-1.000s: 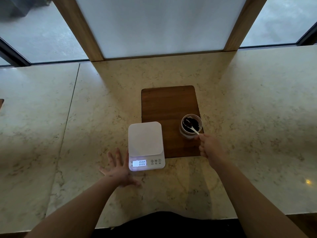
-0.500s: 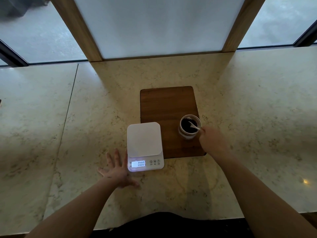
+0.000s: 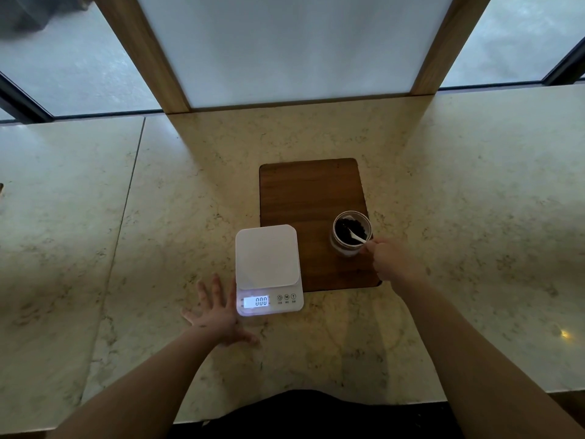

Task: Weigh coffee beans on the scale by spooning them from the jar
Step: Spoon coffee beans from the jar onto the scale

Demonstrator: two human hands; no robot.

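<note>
Coffee beans (image 3: 351,229) sit in the jar (image 3: 350,233) on the wooden board (image 3: 308,198). Right hand (image 3: 390,258) fingers pinch the white spoon (image 3: 357,236), its bowl still among the beans, handle now angled lower than before. Left hand (image 3: 218,315) stays spread flat on the counter (image 3: 158,236), touching the scale (image 3: 269,269), reading 0.00.

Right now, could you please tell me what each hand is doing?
Left hand: open, fingers spread flat on the counter beside the scale.
Right hand: closed on the spoon in the jar.
</note>
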